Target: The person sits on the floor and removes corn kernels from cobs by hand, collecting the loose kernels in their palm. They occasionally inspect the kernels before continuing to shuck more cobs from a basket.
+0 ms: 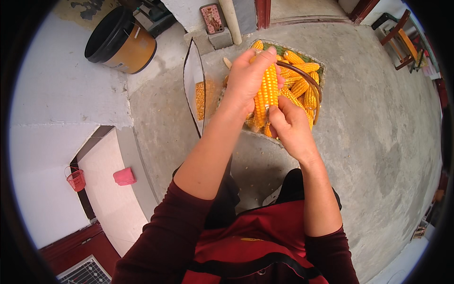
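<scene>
My left hand (251, 76) is closed around the upper part of a yellow ear of corn (268, 87), held above a basket. The fingers and thumb of my right hand (289, 124) touch the lower end of that ear. The woven basket (322, 71) with a brown handle (301, 72) holds several husked ears of corn (299, 87), and my forearms hide part of it. An upright sack with a white inside (193, 71) stands open to the left of the basket, with loose corn kernels (200, 101) showing in it.
A yellow bucket with a black rim (133, 48) lies at the upper left. A phone in a patterned case (212, 19) leans by a pipe (231, 21). A pink cloth (124, 176) and a red basket (76, 180) are at the left. A wooden chair (404, 42) stands at the upper right. Kernels dot the concrete floor (365, 117).
</scene>
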A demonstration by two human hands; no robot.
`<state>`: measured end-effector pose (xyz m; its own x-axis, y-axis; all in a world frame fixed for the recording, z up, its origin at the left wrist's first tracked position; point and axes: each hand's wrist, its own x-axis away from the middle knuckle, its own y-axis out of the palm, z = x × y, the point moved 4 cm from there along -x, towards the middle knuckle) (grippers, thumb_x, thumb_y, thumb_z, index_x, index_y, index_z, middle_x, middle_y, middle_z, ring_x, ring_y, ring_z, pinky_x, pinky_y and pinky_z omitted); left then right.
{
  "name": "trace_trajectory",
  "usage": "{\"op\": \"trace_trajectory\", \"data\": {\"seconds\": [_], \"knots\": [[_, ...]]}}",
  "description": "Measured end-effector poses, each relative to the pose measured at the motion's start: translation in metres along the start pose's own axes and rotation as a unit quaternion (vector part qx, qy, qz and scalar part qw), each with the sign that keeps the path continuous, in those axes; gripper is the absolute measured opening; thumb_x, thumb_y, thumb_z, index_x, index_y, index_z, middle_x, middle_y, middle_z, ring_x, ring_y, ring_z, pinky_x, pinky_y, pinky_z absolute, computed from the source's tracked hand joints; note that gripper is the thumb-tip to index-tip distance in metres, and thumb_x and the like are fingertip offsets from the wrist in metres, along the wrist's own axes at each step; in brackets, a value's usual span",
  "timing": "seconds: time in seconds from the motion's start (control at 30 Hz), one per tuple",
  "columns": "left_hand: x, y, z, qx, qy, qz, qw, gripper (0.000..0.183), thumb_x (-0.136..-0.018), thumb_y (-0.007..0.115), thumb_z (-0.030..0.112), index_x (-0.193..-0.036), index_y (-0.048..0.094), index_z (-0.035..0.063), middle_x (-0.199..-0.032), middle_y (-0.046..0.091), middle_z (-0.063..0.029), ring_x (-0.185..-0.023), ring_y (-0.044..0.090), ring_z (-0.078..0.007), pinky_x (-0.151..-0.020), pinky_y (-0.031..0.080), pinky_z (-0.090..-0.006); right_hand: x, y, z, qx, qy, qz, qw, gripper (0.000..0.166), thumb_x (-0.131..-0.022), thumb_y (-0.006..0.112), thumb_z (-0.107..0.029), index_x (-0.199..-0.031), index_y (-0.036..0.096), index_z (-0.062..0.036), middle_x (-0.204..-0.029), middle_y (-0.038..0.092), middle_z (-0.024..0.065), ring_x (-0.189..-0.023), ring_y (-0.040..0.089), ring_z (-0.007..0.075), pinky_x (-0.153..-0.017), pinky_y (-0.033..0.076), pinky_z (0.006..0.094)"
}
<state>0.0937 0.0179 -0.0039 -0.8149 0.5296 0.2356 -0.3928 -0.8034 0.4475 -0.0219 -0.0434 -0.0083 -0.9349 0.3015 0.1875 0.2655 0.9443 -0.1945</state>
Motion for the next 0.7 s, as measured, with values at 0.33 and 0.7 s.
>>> {"op": "trace_trajectory", "data": {"seconds": [0.33, 0.7], "knots": [[-0.004, -0.006, 0.003, 0.016, -0.015, 0.011, 1.000, 0.028, -0.086, 0.064, 0.030, -0.085, 0.054, 0.0028, -0.074, 0.058, -0.0077, -0.059, 0.060, -0.0178, -0.054, 0.052, -0.0294, 0.001, 0.001, -0.001, -0.129, 0.050, -0.027, 0.990, 0.022, -0.083, 0.045, -0.013, -0.093, 0.055, 0.0025, -0.063, 0.054, 0.0052, -0.057, 0.051, 0.0123, -0.053, 0.041, 0.0290], [0.001, -0.001, 0.002, -0.034, -0.006, -0.011, 0.999, 0.028, -0.086, 0.064, 0.028, -0.087, 0.053, 0.0027, -0.074, 0.058, -0.0076, -0.059, 0.059, -0.0158, -0.053, 0.050, -0.0276, -0.001, 0.000, -0.001, 0.024, -0.017, 0.001, 1.000, 0.031, -0.084, 0.058, -0.026, -0.080, 0.054, 0.0043, -0.061, 0.054, 0.0124, -0.055, 0.052, 0.0184, -0.054, 0.042, 0.0329]]}}
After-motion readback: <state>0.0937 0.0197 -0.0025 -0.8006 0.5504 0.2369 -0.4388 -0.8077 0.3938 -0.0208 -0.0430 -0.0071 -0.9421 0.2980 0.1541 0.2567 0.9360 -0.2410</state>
